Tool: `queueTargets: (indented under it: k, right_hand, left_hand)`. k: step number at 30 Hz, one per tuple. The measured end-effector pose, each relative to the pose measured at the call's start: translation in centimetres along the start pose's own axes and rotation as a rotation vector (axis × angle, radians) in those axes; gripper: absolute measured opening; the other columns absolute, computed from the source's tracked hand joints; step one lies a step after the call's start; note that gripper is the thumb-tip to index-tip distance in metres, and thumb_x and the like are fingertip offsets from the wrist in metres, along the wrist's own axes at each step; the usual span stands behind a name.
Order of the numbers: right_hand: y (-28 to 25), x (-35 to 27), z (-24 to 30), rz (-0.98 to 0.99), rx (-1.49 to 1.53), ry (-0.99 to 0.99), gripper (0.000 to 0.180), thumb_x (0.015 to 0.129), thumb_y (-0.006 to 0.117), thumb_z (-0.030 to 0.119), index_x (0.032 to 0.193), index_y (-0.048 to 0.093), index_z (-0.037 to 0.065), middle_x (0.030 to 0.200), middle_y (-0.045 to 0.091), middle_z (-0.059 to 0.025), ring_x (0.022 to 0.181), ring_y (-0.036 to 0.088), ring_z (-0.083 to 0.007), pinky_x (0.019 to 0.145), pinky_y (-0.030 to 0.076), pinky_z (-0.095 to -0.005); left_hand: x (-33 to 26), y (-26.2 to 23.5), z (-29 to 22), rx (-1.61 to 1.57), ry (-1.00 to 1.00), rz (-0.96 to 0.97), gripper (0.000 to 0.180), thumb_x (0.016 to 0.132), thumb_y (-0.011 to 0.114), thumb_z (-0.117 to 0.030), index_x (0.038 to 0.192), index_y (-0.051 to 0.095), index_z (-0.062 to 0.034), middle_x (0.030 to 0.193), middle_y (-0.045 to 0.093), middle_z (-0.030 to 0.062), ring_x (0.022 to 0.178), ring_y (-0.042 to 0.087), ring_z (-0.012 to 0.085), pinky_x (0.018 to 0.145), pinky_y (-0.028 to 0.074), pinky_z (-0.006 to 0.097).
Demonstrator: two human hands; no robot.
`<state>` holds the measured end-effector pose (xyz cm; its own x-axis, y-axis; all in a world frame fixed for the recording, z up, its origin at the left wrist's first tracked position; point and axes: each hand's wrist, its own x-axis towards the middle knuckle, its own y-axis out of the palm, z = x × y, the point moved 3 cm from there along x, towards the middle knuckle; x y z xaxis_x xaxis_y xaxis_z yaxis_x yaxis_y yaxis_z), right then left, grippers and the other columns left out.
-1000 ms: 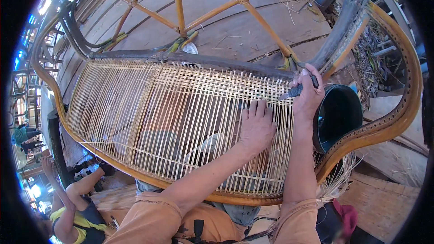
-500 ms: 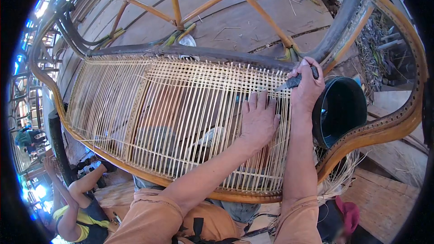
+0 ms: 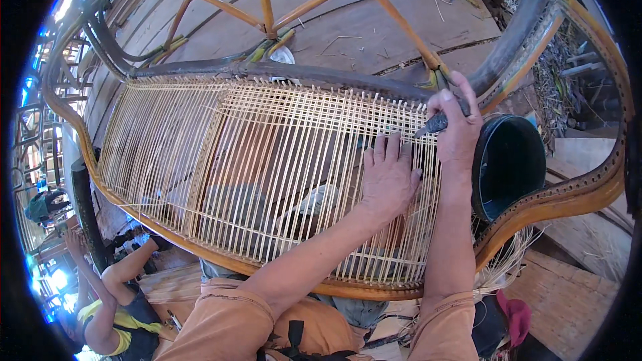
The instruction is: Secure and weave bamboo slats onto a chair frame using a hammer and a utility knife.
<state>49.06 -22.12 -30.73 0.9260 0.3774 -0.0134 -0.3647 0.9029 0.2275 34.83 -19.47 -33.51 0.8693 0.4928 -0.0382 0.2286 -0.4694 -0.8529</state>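
Head view is showing the right hand [image 3: 461, 137] working at the right end of a cane seat [image 3: 287, 108], its grip clasping a knife [image 3: 438, 123] whose blade [image 3: 422, 132] is pointing left over the woven rows, though whether the tip is touching them I cannot tell. Just beside it, the left hand [image 3: 390, 184] is lying palm down across the strands [image 3: 160, 140], its grip loose and its fingers spreading. A curved frame [image 3: 558, 208] is holding the seat, a dark bucket [image 3: 511, 167] is sitting near the right hand, and a co-worker [image 3: 124, 341] is sitting at lower left.
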Motion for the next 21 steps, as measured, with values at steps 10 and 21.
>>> queueTargets:
  k: [10, 21]
  right_hand:
    - [0.0, 0.9, -1.9, -0.075, 0.352, 0.082, 0.011, 0.087, 0.054, -0.001, 0.098, 0.056, -0.002, 0.066, 0.048, -0.0035, 0.056, 0.045, -0.0113, 0.054, 0.044, -0.028]
    - [0.3, 0.8, -0.9, -0.016, 0.297, 0.062, 0.011, 0.086, 0.052, -0.002, 0.096, 0.057, -0.002, 0.062, 0.048, -0.0033, 0.053, 0.045, -0.0109, 0.052, 0.043, -0.0266]
  left_hand:
    - [0.0, 0.8, 0.2, 0.008, 0.005, -0.004, 0.047, 0.082, 0.058, -0.031, 0.119, 0.052, -0.0025, 0.135, 0.038, 0.0195, 0.125, 0.032, 0.0386, 0.098, 0.028, 0.049]
    - [0.0, 0.0, 0.1, 0.022, 0.013, 0.012, 0.052, 0.081, 0.06, -0.032, 0.121, 0.05, -0.0004, 0.135, 0.038, 0.0198, 0.125, 0.033, 0.0394, 0.1, 0.027, 0.049]
